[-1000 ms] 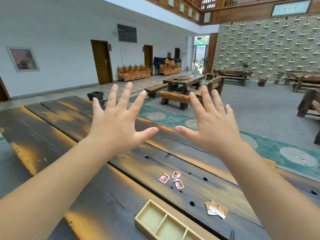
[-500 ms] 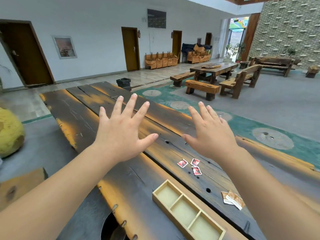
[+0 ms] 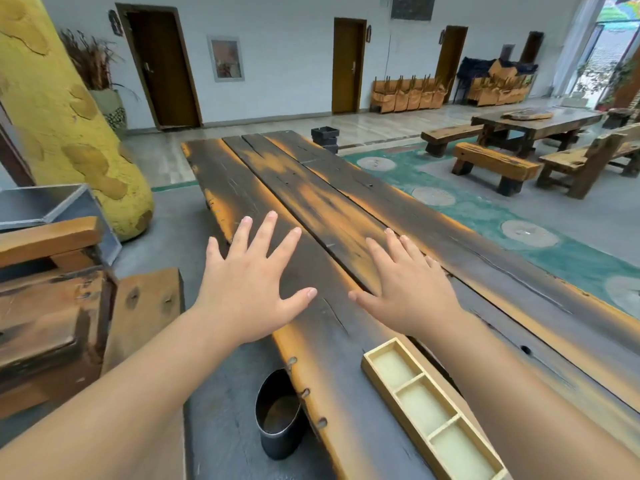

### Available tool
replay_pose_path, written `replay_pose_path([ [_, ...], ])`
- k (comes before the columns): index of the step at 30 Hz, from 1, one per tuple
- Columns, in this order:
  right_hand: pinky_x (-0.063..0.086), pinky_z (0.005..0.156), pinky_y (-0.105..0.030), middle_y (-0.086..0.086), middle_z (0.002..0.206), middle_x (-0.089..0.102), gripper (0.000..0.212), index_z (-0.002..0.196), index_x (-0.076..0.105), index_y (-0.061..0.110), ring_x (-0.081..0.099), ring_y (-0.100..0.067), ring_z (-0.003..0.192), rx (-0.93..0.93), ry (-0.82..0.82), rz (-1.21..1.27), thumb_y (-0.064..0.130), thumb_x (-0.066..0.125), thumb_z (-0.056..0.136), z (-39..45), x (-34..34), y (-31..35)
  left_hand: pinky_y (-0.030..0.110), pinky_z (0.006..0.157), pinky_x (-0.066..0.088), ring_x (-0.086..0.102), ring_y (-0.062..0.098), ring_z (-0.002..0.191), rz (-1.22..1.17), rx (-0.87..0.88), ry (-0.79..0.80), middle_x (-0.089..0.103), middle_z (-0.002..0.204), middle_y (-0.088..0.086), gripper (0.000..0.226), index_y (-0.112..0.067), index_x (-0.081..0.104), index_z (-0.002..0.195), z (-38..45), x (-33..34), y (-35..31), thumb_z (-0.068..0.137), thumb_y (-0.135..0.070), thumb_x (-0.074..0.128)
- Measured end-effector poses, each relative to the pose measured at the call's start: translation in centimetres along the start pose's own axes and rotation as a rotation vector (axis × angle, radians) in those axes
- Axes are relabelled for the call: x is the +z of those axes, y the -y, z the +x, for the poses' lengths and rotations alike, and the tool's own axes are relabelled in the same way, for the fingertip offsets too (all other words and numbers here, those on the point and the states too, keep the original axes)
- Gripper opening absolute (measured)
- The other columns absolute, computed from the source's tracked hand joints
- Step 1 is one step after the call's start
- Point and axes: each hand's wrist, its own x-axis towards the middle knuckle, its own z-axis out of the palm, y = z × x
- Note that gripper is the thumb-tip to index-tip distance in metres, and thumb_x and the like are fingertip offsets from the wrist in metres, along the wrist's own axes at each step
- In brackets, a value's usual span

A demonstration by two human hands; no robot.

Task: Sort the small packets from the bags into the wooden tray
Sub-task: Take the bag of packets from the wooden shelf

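Pale wooden three-compartment tray (image 3: 429,407) set at near right of dark charred-plank surface (image 3: 311,202), all compartments bare. Small packets and bags not seen in view. Left hand (image 3: 252,289) and right hand (image 3: 408,289) held spread above surface, each grip released, nothing grasped. Tray lies just near of right hand, partly hidden by right forearm. Sorting judged not yet begun.

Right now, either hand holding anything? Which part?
Nothing held. Left hand and right hand are both open, fingers spread, over the table; wooden tray untouched.
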Motion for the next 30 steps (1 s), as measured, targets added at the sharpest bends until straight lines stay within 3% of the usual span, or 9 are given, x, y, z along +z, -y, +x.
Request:
replay_pose_path([
  [7, 0.02, 0.119, -0.05, -0.003, 0.167, 0.001, 0.088, 0.155, 0.006, 0.032, 0.004, -0.026, 0.153, -0.106, 0.09, 0.007, 0.075, 0.038, 0.086, 2.6, 2.7, 6.7, 0.063, 0.113, 0.018, 0.001, 0.028, 0.151, -0.033, -0.123, 0.124, -0.004, 0.165, -0.002, 0.091, -0.041, 0.001, 0.152, -2.6, 2.2, 6.2, 0.071, -0.082, 0.009],
  [13, 0.02, 0.12, -0.052, -0.003, 0.167, 0.002, 0.086, 0.155, 0.005, 0.032, 0.005, -0.027, 0.153, -0.212, 0.149, 0.011, 0.07, 0.042, 0.088, 4.2, 5.0, 14.4, 0.056, 0.116, 0.016, 0.0, 0.026, 0.151, -0.083, -0.243, 0.247, -0.005, 0.165, -0.002, 0.083, -0.041, -0.001, 0.152, -6.0, 4.1, 12.8, 0.083, -0.077, 0.029],
  [30, 0.024, 0.119, -0.05, -0.003, 0.166, 0.004, 0.087, 0.155, 0.004, 0.03, 0.009, -0.026, 0.152, -0.688, 0.297, -0.004, 0.068, 0.044, 0.089, 4.7, 10.6, 34.2, 0.056, 0.118, 0.015, -0.001, 0.027, 0.151, -0.175, -0.729, 0.329, -0.008, 0.164, -0.003, 0.084, -0.042, 0.0, 0.151, -20.4, 6.4, 25.2, 0.082, -0.077, 0.032],
])
